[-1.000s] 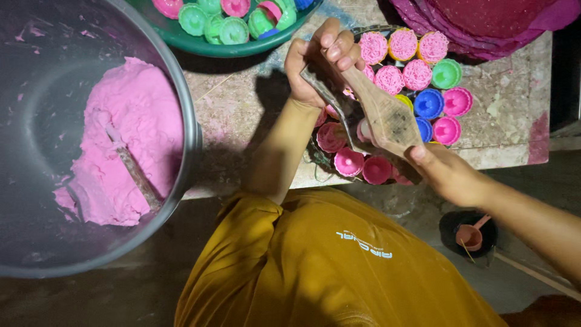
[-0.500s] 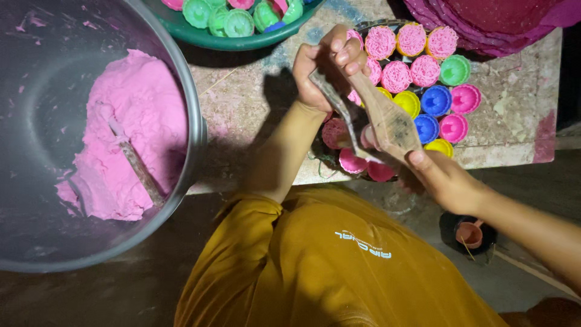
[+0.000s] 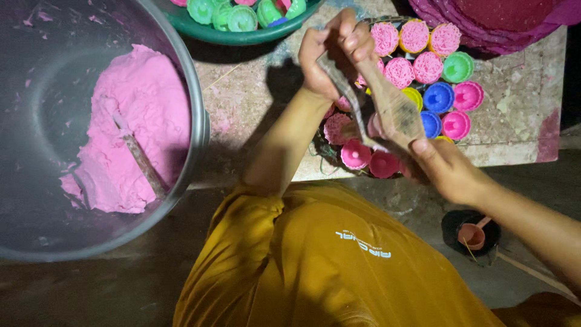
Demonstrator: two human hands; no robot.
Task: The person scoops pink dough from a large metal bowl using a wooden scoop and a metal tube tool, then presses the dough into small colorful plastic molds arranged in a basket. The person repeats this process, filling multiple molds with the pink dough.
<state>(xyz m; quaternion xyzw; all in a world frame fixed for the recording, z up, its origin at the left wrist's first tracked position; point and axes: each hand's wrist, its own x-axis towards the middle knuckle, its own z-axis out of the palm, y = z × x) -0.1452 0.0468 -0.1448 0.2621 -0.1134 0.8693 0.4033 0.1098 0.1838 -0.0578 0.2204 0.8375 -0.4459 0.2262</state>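
Two hands over a speckled stone worktop [image 3: 254, 91], seen from above.

Largest item: grey metal basin [image 3: 193, 115] at the worktop's left edge, holding a mound of pink paste [image 3: 139, 121] with a paste-caked stick [image 3: 142, 163] lying in it. Green bowl [image 3: 242, 33] of green and pink moulds on the far edge. Stack of magenta trays [image 3: 484, 15] at the far right corner.

Cluster of small fluted cup moulds [image 3: 439, 97] toward the near right part of the worktop: pink, blue, green, yellow; several at the far side filled level with pink paste, the near ones showing empty.

Flat wooden scraper [image 3: 393, 112], smeared and worn, held above that cluster. Long axis runs diagonally, far-left to near-right. Right hand [image 3: 445, 169] is closed round its near-right end, at the worktop's near edge. Left hand [image 3: 333, 51] is at the far-left end, fingers curled shut on something small pressed against the blade; likely a mould, but the fingers hide it. Left hand is the nearer to the filled moulds; the basin lies well apart, to its left.

Small dark pot [image 3: 469, 233] with a pink scoop on the floor, below the right forearm.
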